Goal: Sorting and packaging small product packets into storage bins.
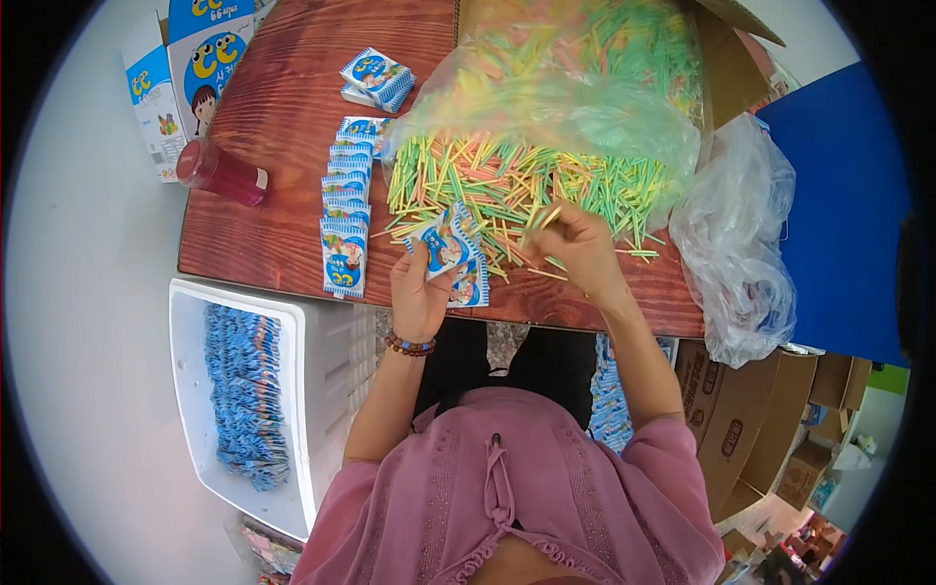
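Note:
My left hand (421, 291) is closed on a small blue-and-white packet (447, 246), held up above the table's front edge. Just below it another packet (471, 285) of the same kind shows, partly hidden by the held one and my fingers. My right hand (577, 246) pinches a few thin yellowish sticks (549, 216) between thumb and fingertips, over the near edge of a big heap of pink, yellow and green sticks (507, 175). To the left of my left hand lies an overlapping row of packets (345, 244).
Clear plastic sheeting (546, 112) covers the heap's far part, and a crumpled bag (741, 244) hangs at the table's right edge. A small packet stack (378, 78) and a red-lidded jar (222, 173) stand left on the wooden table (283, 107). Below left, a white box (302, 390) holds many packets.

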{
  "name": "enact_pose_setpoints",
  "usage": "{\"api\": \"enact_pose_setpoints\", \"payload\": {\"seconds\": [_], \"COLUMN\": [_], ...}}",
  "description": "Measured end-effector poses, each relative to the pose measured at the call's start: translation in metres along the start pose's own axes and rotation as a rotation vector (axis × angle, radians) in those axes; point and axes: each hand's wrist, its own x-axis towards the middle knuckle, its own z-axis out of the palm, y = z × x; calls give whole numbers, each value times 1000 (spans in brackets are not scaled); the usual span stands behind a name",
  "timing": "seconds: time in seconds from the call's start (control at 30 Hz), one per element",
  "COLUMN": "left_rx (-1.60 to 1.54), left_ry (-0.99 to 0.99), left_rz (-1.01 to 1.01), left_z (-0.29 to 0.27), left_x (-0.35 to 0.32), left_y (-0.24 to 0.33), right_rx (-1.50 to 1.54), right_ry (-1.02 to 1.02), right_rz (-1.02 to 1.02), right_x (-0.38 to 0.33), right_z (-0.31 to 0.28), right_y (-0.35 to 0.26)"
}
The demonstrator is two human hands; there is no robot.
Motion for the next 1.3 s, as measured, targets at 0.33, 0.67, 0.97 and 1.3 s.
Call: {"api": "enact_pose_setpoints", "payload": {"seconds": [0.33,0.67,0.97,1.3], "left_rx": [47,8,-77,-112], "left_ry": [-49,-16,-44,-87], "left_rz": [-27,37,8,-25], "left_z": [-1,8,5,-5], "left_x": [6,10,16,17], "left_y": [-14,-17,-15,-18], "right_rx": [415,122,-47,-1230], "right_ry": [316,402,379,169], "right_rz": [-271,-442,-409,-203], "right_x": [17,21,9,-21], "right_z": [40,52,15,9], "right_y": [-23,-1,-13,57]}}
